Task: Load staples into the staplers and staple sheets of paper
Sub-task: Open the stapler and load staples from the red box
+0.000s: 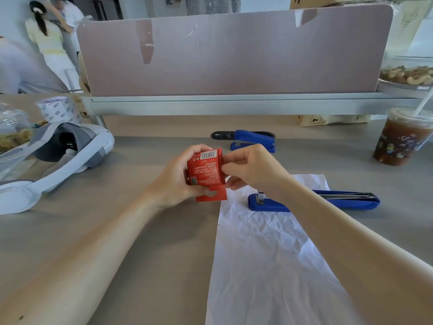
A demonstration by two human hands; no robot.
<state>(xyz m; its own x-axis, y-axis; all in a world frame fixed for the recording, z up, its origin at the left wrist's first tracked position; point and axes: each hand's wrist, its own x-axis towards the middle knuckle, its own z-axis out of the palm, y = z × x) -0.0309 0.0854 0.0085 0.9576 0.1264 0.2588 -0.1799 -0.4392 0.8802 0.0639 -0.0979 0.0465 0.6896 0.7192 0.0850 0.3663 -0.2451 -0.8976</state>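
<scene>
1. The left hand (180,174) grips a red box (206,172), fingers curled round its far side and thumb on the near side, holding it above the desk (140,231).
2. The right hand (250,170) pinches the box's right edge between thumb and forefinger, with the other fingers curled under.
3. The box shows its printed back, with a barcode at the top and small text below. A flap with a notch sticks out at its near end, by the left thumb.
4. Just below and to the right of the hands lies a creased white paper (269,254), running from mid-desk to the near edge.
5. A blue stapler (351,202) lies opened out flat across the far end of the paper. Its metal track faces up, and the right forearm crosses over its middle.
6. A second blue stapler (253,140) sits beyond the hands, off the paper, with a black part at its left end.
7. A white headset (70,156) rests on the desk to the left.
8. An iced drink (400,141) in a clear cup with a straw stands far right.
9. A pinkish divider (234,55) runs along the back of the desk.
</scene>
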